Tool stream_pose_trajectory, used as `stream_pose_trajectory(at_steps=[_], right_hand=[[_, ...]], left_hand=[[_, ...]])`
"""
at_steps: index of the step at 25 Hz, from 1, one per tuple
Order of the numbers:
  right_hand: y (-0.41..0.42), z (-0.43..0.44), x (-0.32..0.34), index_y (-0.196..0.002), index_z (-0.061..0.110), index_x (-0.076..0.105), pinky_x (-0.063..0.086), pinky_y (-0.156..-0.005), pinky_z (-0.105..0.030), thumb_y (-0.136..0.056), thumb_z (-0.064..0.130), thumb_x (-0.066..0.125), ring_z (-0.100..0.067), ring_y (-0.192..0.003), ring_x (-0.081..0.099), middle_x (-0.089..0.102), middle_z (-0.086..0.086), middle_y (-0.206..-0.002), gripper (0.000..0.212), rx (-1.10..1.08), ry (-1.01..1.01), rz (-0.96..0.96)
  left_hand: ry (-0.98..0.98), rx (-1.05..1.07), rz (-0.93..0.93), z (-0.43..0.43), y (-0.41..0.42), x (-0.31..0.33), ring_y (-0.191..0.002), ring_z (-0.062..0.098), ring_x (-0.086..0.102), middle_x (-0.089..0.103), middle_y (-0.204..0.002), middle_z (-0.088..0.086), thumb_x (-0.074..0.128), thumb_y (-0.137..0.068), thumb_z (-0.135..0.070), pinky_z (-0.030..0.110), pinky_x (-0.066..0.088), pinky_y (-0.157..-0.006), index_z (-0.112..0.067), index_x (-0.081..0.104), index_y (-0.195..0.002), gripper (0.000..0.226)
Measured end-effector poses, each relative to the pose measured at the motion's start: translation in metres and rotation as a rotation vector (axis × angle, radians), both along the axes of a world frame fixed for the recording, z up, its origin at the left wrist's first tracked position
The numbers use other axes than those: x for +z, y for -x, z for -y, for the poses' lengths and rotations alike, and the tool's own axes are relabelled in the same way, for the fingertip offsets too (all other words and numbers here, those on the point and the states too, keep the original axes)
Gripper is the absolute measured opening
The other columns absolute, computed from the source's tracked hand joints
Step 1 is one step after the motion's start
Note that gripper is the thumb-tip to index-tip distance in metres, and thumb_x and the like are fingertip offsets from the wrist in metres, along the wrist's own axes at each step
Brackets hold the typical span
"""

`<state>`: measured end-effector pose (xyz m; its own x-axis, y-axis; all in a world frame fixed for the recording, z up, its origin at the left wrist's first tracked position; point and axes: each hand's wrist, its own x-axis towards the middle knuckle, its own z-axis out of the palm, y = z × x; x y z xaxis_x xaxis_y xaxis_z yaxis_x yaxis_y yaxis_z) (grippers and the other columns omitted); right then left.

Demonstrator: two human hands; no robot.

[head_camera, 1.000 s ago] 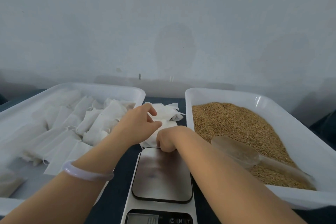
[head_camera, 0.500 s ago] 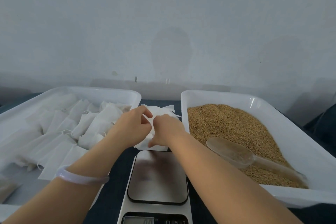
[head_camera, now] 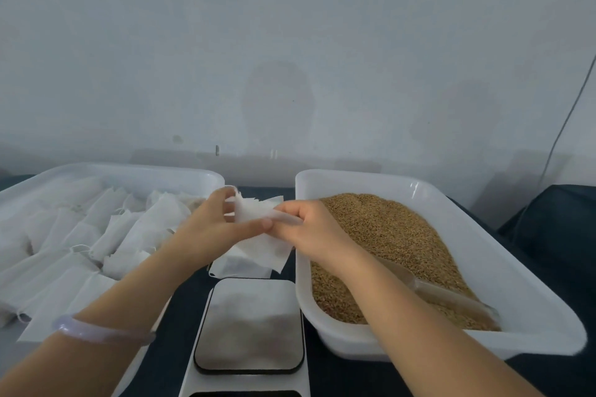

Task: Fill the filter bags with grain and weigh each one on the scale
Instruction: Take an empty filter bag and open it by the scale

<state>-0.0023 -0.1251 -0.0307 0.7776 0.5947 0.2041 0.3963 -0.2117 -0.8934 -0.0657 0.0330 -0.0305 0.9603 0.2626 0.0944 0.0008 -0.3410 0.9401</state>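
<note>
Filter bag (head_camera: 251,213), thin and white, hangs in the air over the middle of the table (head_camera: 180,309), toward its far edge, between two trays. The left hand (head_camera: 209,230) and the right hand (head_camera: 311,230) each pinch its upper edge in a narrow grip, apparently to part the mouth. Beneath it lies a small pile of empty bags (head_camera: 242,266), just beyond the scale (head_camera: 250,325). The layers may cling, so a hard pull could tear the bag. If the right hand lets go to fetch the scoop (head_camera: 451,298) lying in the grain (head_camera: 387,235), the mouth could collapse and scatter grain on the scale. Room is tight: the tray of white bags (head_camera: 145,171) and the grain tray (head_camera: 483,245) flank the strip closely, and free room lies mainly above the grain.
</note>
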Motion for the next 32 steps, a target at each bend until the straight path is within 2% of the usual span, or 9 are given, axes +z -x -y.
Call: stream_pose_trajectory(at_steps=[4,6,9,14,21,24,25,28,32], right_hand=[[-0.001,0.003,-0.003,-0.079,0.027,0.073,0.047,-0.058,-0.014,-0.075,0.014,0.077,-0.004,-0.068,0.066,0.072,0.010,-0.076,0.014,-0.010,-0.142,-0.097],[-0.004,0.006,-0.002,-0.085,0.027,0.071,0.051,-0.060,-0.018,-0.074,0.014,0.079,-0.010,-0.073,0.070,0.074,0.003,-0.083,0.019,-0.061,-0.168,-0.159],[-0.005,0.010,-0.001,-0.087,0.021,0.068,0.052,-0.058,-0.021,-0.077,0.014,0.076,-0.015,-0.070,0.071,0.074,-0.004,-0.080,0.015,-0.065,-0.141,-0.208],[-0.005,0.011,-0.001,-0.086,0.015,0.068,0.053,-0.059,-0.025,-0.076,0.010,0.076,-0.014,-0.070,0.067,0.069,-0.003,-0.078,0.014,-0.049,-0.149,-0.230],[-0.004,0.010,0.000,-0.092,0.009,0.069,0.054,-0.060,-0.024,-0.080,-0.003,0.068,-0.014,-0.066,0.066,0.067,-0.006,-0.079,0.017,0.006,-0.294,-0.439],[-0.004,0.010,0.001,-0.094,0.014,0.069,0.052,-0.060,-0.020,-0.078,0.007,0.074,-0.012,-0.069,0.064,0.067,-0.005,-0.087,0.019,-0.115,-0.199,-0.323],[-0.003,0.011,0.001,-0.098,0.018,0.068,0.051,-0.063,-0.016,-0.078,0.010,0.074,-0.008,-0.074,0.064,0.067,0.000,-0.090,0.023,-0.160,-0.147,-0.193],[0.008,0.009,0.001,-0.107,0.031,0.063,0.042,-0.081,-0.007,-0.080,0.003,0.065,-0.001,-0.102,0.054,0.063,0.018,-0.105,0.039,-0.131,-0.108,0.338],[0.019,0.004,-0.003,-0.100,0.027,0.071,0.038,-0.093,-0.013,-0.079,-0.005,0.062,-0.005,-0.110,0.050,0.066,0.015,-0.098,0.039,0.103,-0.038,0.493]], left_hand=[[0.072,-0.114,-0.014,-0.002,0.005,0.001,-0.092,0.020,0.069,0.073,-0.096,0.004,0.083,-0.064,-0.022,0.030,0.052,-0.076,-0.016,0.065,-0.104,0.045],[0.089,-0.137,-0.020,-0.006,0.004,0.002,-0.088,0.023,0.069,0.074,-0.092,0.008,0.074,-0.077,-0.003,0.028,0.052,-0.070,-0.012,0.069,-0.098,0.024],[0.096,-0.130,-0.038,-0.007,0.003,0.000,-0.077,0.019,0.070,0.074,-0.085,0.008,0.066,-0.084,-0.001,0.027,0.055,-0.066,-0.011,0.071,-0.089,0.013],[0.089,-0.053,-0.038,-0.004,0.002,-0.001,-0.055,0.012,0.064,0.069,-0.062,0.001,0.063,-0.089,-0.015,0.021,0.053,-0.053,-0.013,0.069,-0.069,0.021],[0.139,0.003,-0.050,-0.006,0.000,-0.003,-0.055,0.012,0.065,0.070,-0.063,0.003,0.063,-0.089,-0.022,0.021,0.052,-0.051,-0.008,0.068,-0.080,0.017],[0.234,0.024,0.022,-0.008,0.000,-0.002,-0.058,0.012,0.065,0.066,-0.064,-0.001,0.068,-0.086,-0.015,0.021,0.053,-0.054,-0.008,0.066,-0.078,0.011],[0.171,0.050,0.054,-0.009,-0.001,-0.003,-0.055,0.013,0.060,0.062,-0.061,0.000,0.068,-0.085,-0.015,0.022,0.052,-0.053,-0.005,0.064,-0.074,0.016],[-0.397,0.100,0.103,-0.008,0.000,-0.004,-0.047,0.010,0.037,0.040,-0.053,0.000,0.074,-0.078,-0.030,0.019,0.032,-0.049,-0.002,0.048,-0.059,0.043],[-0.450,0.017,-0.003,-0.004,0.005,0.000,-0.043,0.010,0.032,0.034,-0.048,-0.003,0.079,-0.065,-0.044,0.017,0.026,-0.043,-0.010,0.046,-0.054,0.049]])
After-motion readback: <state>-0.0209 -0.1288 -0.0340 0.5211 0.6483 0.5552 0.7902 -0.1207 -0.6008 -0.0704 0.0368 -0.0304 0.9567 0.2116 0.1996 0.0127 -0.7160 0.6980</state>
